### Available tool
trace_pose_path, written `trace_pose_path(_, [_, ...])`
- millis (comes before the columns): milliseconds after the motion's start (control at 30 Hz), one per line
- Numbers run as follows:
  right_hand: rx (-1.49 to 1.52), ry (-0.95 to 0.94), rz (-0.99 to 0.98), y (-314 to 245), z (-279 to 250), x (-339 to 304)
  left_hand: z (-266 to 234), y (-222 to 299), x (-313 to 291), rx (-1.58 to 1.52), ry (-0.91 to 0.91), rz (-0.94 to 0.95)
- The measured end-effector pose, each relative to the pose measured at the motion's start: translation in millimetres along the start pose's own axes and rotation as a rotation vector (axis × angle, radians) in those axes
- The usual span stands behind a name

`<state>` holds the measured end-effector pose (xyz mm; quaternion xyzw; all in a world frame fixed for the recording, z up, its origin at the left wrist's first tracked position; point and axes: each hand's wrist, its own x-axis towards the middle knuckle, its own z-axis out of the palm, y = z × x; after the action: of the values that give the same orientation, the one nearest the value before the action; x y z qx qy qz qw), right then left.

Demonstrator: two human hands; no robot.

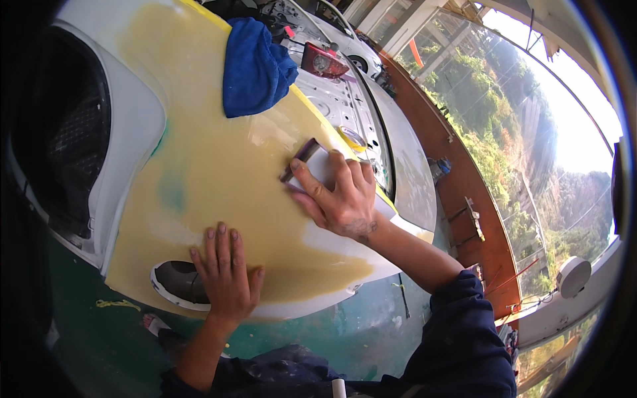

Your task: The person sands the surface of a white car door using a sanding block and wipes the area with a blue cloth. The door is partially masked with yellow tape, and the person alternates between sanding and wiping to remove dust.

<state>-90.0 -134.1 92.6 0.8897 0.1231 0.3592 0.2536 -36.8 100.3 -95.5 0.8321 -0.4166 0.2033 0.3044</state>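
Note:
A white car body panel [126, 126] coated in yellow filler [219, 166] fills the middle of the view. My right hand [338, 196] presses a flat sanding block [312, 162], white on top with a dark purple edge, against the filler near the panel's right edge. My left hand [225, 272] lies flat and spread on the panel's lower part, just right of a round opening [176, 282] in it. A blue cloth [255, 66] is draped over the panel's top edge, apart from both hands.
A black grille opening [66, 132] sits at the panel's left. Behind are a white car shell [345, 99] with a red tail light [322, 61], a brown wooden ledge [464, 192], green floor [318, 331] and trees outside.

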Motion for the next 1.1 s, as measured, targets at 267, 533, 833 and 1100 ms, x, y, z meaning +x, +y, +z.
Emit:
trace_pose_path(267, [0.014, 0.033, 0.169, 26, -5, 16, -27, 30, 21, -0.559, -0.134, 0.205])
trace_pose_path(533, [0.393, 0.110, 1.026, -76, -109, -72, -39, 119, 68, -1.804, -0.665, -0.192])
trace_pose_path(833, [0.552, 0.030, 1.552, -173, -170, -297, 45, 269, -39, -1.820, -1.389, -0.658])
trace_pose_path(1100, [0.516, 0.226, 2.056, -187, -309, -402, 61, 432, -97, -1.654, -1.843, -0.662])
